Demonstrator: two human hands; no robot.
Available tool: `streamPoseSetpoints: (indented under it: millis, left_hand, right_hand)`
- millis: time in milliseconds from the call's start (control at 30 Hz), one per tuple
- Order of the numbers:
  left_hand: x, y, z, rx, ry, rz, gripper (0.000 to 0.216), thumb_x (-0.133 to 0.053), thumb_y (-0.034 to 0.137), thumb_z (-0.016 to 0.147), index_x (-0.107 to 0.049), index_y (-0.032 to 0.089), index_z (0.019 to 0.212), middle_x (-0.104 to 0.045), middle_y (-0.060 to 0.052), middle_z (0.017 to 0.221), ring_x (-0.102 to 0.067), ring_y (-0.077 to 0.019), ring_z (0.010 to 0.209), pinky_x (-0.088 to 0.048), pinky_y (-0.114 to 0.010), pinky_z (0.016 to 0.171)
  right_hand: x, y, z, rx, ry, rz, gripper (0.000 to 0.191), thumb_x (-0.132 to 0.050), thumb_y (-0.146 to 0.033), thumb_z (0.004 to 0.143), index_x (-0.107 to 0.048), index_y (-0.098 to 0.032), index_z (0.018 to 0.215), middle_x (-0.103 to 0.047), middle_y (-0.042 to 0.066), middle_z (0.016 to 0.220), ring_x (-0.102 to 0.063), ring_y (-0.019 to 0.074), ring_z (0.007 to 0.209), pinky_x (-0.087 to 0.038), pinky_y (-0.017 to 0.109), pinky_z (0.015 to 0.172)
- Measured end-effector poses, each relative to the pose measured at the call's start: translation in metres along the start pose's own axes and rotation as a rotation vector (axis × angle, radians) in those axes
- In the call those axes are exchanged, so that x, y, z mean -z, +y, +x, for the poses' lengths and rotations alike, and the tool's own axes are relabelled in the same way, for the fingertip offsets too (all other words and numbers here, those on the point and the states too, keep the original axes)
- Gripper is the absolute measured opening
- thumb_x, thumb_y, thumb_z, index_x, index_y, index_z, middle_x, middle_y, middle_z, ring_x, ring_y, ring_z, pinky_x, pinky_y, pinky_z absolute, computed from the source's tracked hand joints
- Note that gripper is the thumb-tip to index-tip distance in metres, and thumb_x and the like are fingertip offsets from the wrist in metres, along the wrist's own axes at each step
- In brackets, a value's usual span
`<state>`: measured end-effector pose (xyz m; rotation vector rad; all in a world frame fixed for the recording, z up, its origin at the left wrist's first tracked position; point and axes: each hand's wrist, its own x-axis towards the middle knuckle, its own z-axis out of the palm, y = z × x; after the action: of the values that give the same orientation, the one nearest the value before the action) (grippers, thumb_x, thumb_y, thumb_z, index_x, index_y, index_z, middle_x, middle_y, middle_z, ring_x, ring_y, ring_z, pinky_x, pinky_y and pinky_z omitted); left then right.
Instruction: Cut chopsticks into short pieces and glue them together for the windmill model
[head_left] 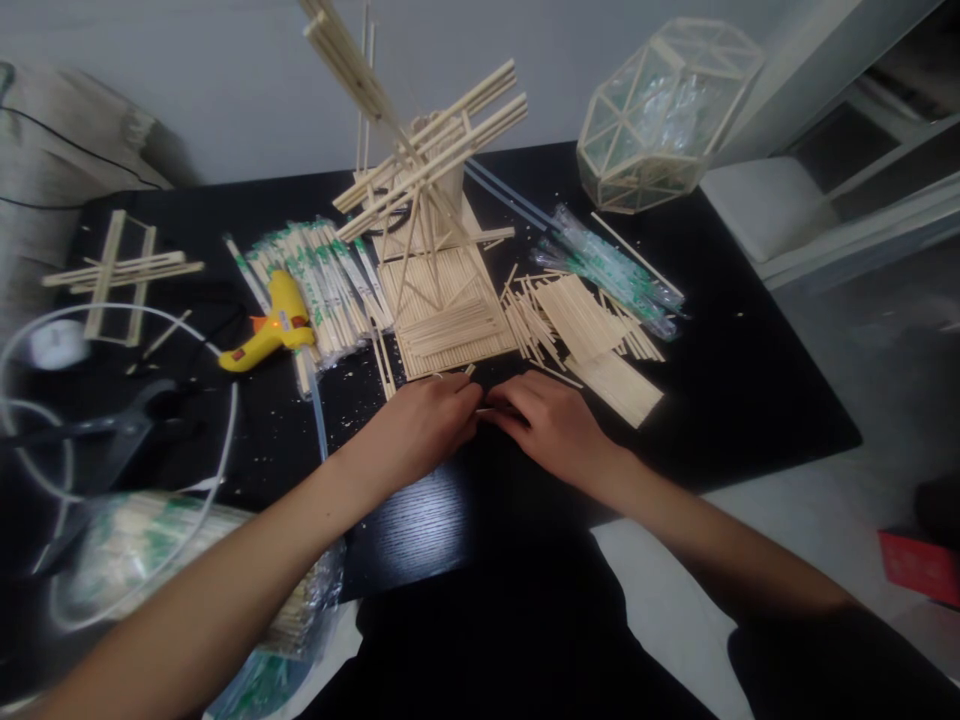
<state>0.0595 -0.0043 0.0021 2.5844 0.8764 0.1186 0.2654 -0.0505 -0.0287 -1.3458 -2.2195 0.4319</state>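
Observation:
My left hand [439, 410] and my right hand [551, 420] meet over the table near its front edge, fingers closed. Between their fingertips a short pale piece of a thin wooden stick [487, 409] shows; the fingers hide most of it. Just beyond them stands a windmill model [431, 200] built of wooden sticks, with long crossed blades, on a slatted base [465, 345]. Loose sticks lie across the front of this base. To the right of my right hand are flat panels of joined sticks [581, 320] and scattered short sticks [529, 320].
A yellow glue gun [274, 325] rests on wrapped chopsticks [326, 270] at left. Further left lie a crossed stick frame [124, 270] and a looped white cable [229, 450]. Plastic wrappers [615, 275] and a faceted stick frame [667, 115] are at back right.

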Motion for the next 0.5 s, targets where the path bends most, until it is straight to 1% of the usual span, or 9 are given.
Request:
streamPoseSetpoints:
  millis: [267,500]
  left_hand:
    - [-0.0013,-0.0002,-0.0001,0.001,0.006,0.013,0.013,-0.055,0.014,0.097,-0.059,0.015,0.084,-0.059,-0.003,0.082,-0.055,-0.0152,0.068,-0.042,-0.029,0.062]
    - [-0.0013,-0.0012,-0.0004,-0.005,0.013,0.01,0.014,-0.054,0.014,0.097,-0.059,0.015,0.083,-0.059,-0.003,0.081,-0.055,-0.0151,0.067,-0.042,-0.03,0.061]
  right_hand:
    - [0.0003,0.0,-0.0001,0.008,0.009,-0.003,0.012,-0.068,-0.028,0.098,-0.068,-0.018,0.093,-0.073,0.004,0.086,-0.065,0.0192,0.08,-0.049,0.031,0.075]
    - [-0.001,0.0002,-0.0007,-0.004,0.002,-0.002,0.013,-0.065,-0.03,0.1,-0.068,-0.019,0.094,-0.073,0.004,0.087,-0.065,0.0193,0.08,-0.049,0.032,0.075]
